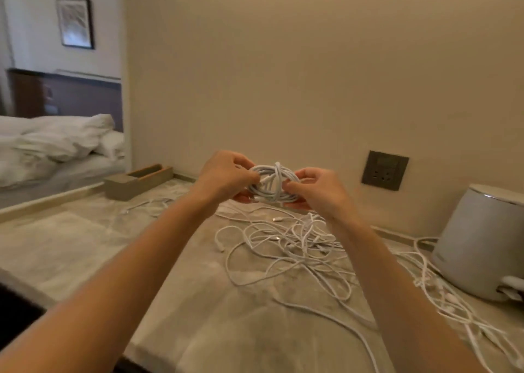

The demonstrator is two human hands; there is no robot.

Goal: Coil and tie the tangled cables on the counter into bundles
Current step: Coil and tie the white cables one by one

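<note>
Head view: both hands up over counter (85, 245)
Left hand (224, 177): pinching coiled cable (273, 182)
Right hand (317, 191): gripping same coil
Loose cables (297, 247): tangled, right

- A bedroom, most likely a hotel room: at the left stands a bed (56, 151) with rumpled white bedding against a dark wooden headboard (71, 94).
- A framed picture (75, 22) hangs above it.
- The stone-patterned counter (85, 245) carries a pale kettle-like appliance (482, 242) and a wooden tray (139, 181), below a wall socket plate (384, 170).
</note>
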